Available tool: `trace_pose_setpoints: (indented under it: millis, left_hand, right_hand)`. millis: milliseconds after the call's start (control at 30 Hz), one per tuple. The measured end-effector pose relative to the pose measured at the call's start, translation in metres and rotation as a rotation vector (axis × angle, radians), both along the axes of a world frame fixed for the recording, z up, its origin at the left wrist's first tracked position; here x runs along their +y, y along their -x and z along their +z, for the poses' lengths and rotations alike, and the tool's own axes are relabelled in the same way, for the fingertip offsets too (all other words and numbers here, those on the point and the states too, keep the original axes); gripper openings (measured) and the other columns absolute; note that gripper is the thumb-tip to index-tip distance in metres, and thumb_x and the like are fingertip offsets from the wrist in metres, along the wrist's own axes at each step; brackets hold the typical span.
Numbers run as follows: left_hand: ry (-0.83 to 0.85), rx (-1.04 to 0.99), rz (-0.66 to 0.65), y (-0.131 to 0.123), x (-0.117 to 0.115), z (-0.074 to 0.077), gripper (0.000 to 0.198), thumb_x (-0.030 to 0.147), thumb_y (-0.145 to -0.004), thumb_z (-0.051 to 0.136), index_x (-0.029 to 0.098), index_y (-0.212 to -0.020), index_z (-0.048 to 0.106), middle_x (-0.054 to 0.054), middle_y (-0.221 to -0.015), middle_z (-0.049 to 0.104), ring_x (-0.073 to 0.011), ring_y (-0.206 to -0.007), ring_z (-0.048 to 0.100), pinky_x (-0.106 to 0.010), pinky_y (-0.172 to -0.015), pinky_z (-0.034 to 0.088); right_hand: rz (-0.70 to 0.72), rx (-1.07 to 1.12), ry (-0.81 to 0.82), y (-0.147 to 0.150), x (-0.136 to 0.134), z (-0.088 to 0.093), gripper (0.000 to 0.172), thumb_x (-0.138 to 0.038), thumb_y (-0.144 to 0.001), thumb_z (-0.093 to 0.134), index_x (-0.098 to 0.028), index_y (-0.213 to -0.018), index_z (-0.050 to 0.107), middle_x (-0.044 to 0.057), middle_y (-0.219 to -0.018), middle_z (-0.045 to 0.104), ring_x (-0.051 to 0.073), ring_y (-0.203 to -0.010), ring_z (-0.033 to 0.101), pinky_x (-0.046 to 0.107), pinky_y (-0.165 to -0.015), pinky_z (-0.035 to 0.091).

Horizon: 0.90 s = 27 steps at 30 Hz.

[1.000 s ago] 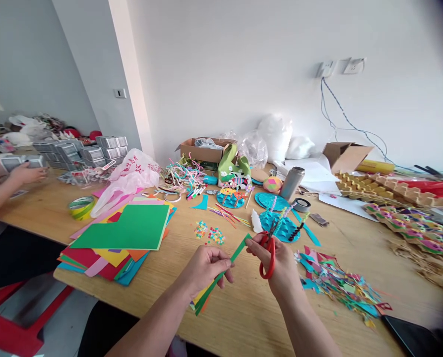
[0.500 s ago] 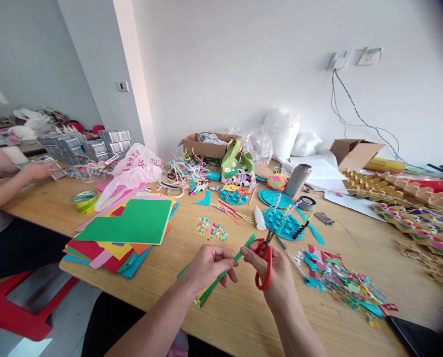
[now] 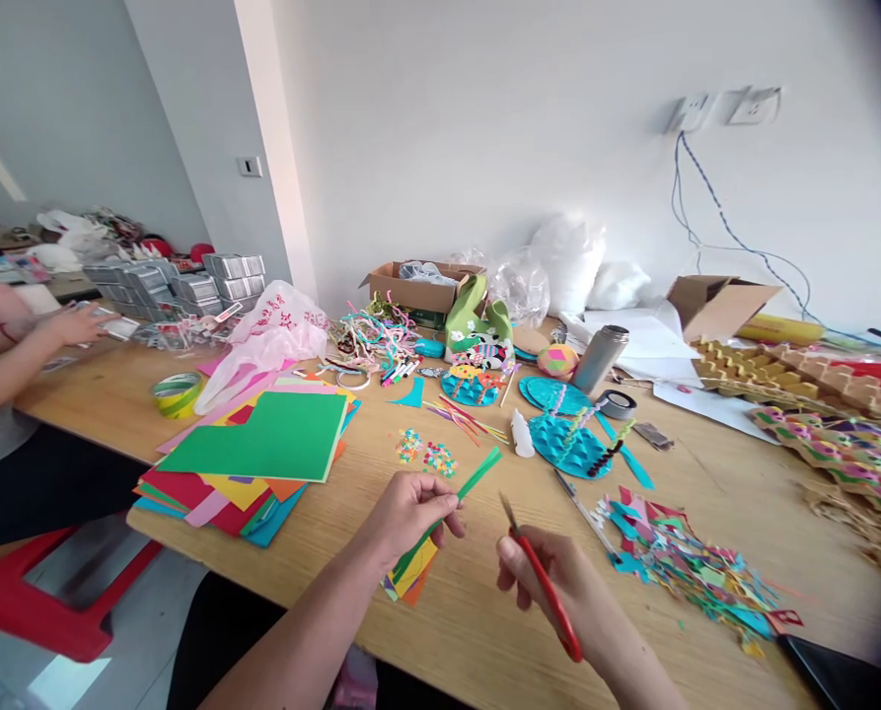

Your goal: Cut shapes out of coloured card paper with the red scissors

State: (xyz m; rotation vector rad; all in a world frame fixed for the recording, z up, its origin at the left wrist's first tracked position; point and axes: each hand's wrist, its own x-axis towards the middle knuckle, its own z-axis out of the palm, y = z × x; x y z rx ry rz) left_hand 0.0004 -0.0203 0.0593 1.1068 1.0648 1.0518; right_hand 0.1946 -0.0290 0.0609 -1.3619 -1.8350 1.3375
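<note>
My left hand [image 3: 408, 511] pinches a bundle of paper strips, the top one a green strip [image 3: 477, 475] that points up and right over the wooden table [image 3: 484, 631]. The yellow and orange ends of the bundle [image 3: 408, 575] hang below my fingers. My right hand [image 3: 558, 575] grips red-handled scissors [image 3: 540, 580], blades closed and pointing up-left, a short way right of and below the green strip's tip. The two hands are apart.
A stack of coloured paper sheets [image 3: 262, 454] lies at left, paper scraps [image 3: 692, 567] at right, teal craft discs [image 3: 569, 444] and a metal flask [image 3: 601, 359] beyond. Another person's hand [image 3: 77, 320] works at the far left by grey boxes [image 3: 188, 286]. A tape roll [image 3: 178, 392] sits nearby.
My right hand has pulled the scissors off the green strip, down and to the right. The left hand still holds the strips. The view has shifted slightly.
</note>
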Motion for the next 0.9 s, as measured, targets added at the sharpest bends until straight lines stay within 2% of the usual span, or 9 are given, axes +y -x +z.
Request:
trace_pose_setpoints:
  millis: [67, 167, 633, 900]
  left_hand:
    - [-0.003, 0.012, -0.006, -0.001, 0.000, 0.001, 0.026, 0.036, -0.072, 0.062, 0.010, -0.073, 0.062, -0.005, -0.058, 0.064, -0.0084, -0.043, 0.051, -0.021, -0.045, 0.041]
    - [-0.003, 0.028, -0.016, -0.004, -0.002, 0.000, 0.027, 0.036, -0.072, 0.062, 0.009, -0.074, 0.063, -0.005, -0.059, 0.065, -0.0086, -0.044, 0.051, -0.021, -0.045, 0.041]
    - [0.004, 0.079, -0.037, -0.003, -0.006, -0.003, 0.028, 0.036, -0.074, 0.061, 0.009, -0.075, 0.063, -0.008, -0.063, 0.068, -0.0081, -0.043, 0.052, -0.020, -0.047, 0.040]
    - [0.023, 0.094, -0.055, -0.001, -0.006, -0.004, 0.030, 0.038, -0.072, 0.062, 0.009, -0.075, 0.063, -0.008, -0.065, 0.068, -0.0090, -0.044, 0.053, -0.021, -0.047, 0.040]
  right_hand:
    - [0.065, -0.066, 0.074, 0.001, -0.004, -0.004, 0.042, -0.055, -0.078, 0.054, -0.016, -0.063, 0.053, 0.003, -0.058, 0.064, 0.012, -0.044, 0.054, 0.020, -0.042, 0.035]
    - [0.100, -0.100, 0.088, 0.005, -0.007, -0.006, 0.041, -0.053, -0.079, 0.054, -0.016, -0.063, 0.053, 0.004, -0.058, 0.065, 0.011, -0.042, 0.055, 0.018, -0.040, 0.034]
    - [0.060, -0.178, 0.047, 0.012, -0.003, -0.014, 0.040, -0.052, -0.078, 0.056, -0.017, -0.059, 0.053, 0.004, -0.052, 0.065, 0.012, -0.036, 0.055, 0.017, -0.034, 0.031]
    - [0.046, -0.174, 0.096, 0.014, -0.003, -0.011, 0.039, -0.052, -0.075, 0.059, -0.017, -0.058, 0.052, 0.003, -0.051, 0.065, 0.010, -0.033, 0.052, 0.016, -0.031, 0.026]
